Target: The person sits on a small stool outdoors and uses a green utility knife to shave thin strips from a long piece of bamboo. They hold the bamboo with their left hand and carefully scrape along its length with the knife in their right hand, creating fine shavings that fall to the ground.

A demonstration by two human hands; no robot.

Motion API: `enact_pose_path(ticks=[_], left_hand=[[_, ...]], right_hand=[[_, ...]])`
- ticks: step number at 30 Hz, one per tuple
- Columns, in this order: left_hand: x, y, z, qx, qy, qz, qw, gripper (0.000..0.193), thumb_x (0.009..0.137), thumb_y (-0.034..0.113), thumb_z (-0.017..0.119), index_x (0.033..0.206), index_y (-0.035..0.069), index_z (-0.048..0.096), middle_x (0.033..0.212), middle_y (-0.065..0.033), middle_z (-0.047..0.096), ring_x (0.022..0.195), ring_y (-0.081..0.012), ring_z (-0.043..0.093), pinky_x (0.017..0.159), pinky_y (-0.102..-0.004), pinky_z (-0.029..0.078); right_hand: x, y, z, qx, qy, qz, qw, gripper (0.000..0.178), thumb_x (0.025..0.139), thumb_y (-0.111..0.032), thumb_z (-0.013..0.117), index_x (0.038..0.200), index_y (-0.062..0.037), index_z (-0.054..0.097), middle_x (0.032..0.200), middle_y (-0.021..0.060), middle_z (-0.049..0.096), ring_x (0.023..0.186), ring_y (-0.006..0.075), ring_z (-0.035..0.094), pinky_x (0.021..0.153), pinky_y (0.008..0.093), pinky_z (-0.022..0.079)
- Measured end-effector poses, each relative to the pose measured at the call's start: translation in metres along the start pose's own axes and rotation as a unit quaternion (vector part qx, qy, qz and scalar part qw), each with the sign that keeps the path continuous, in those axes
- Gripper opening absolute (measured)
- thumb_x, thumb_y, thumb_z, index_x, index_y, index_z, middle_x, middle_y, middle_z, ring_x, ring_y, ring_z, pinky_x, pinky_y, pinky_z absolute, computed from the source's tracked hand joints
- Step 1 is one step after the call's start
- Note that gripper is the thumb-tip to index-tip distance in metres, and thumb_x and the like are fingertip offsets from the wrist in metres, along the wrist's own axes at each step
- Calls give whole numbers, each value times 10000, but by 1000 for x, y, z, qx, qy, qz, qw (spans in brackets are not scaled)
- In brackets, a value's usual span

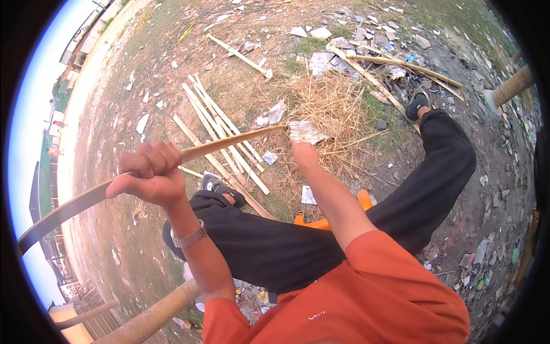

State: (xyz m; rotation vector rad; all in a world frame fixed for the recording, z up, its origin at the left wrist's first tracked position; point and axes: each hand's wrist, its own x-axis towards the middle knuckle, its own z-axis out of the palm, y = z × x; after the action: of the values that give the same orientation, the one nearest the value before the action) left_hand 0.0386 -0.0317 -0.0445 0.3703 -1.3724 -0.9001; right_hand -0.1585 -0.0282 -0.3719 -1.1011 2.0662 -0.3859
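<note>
My left hand [150, 172], with a metal watch on its wrist, is wrapped round a long, slightly bowed bamboo strip [229, 140]. The strip runs from the lower left up to a dark end beside my right hand [304, 153]. That arm is stretched forward over a heap of straw-like shavings [338, 114]. My right fingers look closed, but what they hold is hidden. A crumpled whitish piece [307, 132] shows just beyond them; I cannot tell whether they touch it. Several pale split bamboo strips [220, 123] lie on the ground left of the shavings.
I sit with knees apart; an orange plastic seat [318, 223] shows between my legs. Longer bamboo pieces [407, 66] lie at the far right near my right foot, among broken tile pieces [321, 63]. Bamboo poles [154, 315] flank me at lower left and right [513, 86].
</note>
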Motion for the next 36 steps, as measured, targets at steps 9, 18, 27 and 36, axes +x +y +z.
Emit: enact_pose_path(ticks=[9, 18, 27, 36], left_hand=[[-8, 4, -7, 25, -19, 12, 999, 618, 834, 716, 285, 645, 128, 260, 477, 35, 204, 392, -87, 192, 351, -253, 198], [-2, 5, -11, 22, 16, 6, 1000, 628, 834, 718, 288, 626, 127, 243, 473, 31, 198, 388, -88, 176, 361, -259, 172], [-4, 8, -10, 55, 14, 8, 998, 617, 837, 713, 298, 631, 136, 228, 486, 36, 173, 397, -83, 144, 367, -250, 162], [-2, 4, -9, 28, -6, 11, 1000, 638, 810, 737, 282, 634, 125, 249, 476, 30, 187, 382, -88, 172, 353, -258, 185]], right_hand=[[-37, 3, -11, 102, 9, -123, 987, 704, 970, -518, 238, 844, 40, 647, 822, 307, 616, 845, 433, 609, 771, 509, 454], [-31, -46, 0, 27, 5, -105, 994, 660, 973, -503, 232, 948, 2, 657, 901, 285, 634, 906, 440, 612, 813, 514, 474], [-30, 39, 10, -117, -42, -64, 990, 597, 969, -484, 288, 1015, -17, 657, 912, 229, 656, 906, 372, 630, 785, 468, 490], [-126, -117, -83, 276, -7, -266, 924, 571, 985, -451, 280, 794, 15, 548, 709, 262, 579, 689, 407, 572, 652, 492, 397]])
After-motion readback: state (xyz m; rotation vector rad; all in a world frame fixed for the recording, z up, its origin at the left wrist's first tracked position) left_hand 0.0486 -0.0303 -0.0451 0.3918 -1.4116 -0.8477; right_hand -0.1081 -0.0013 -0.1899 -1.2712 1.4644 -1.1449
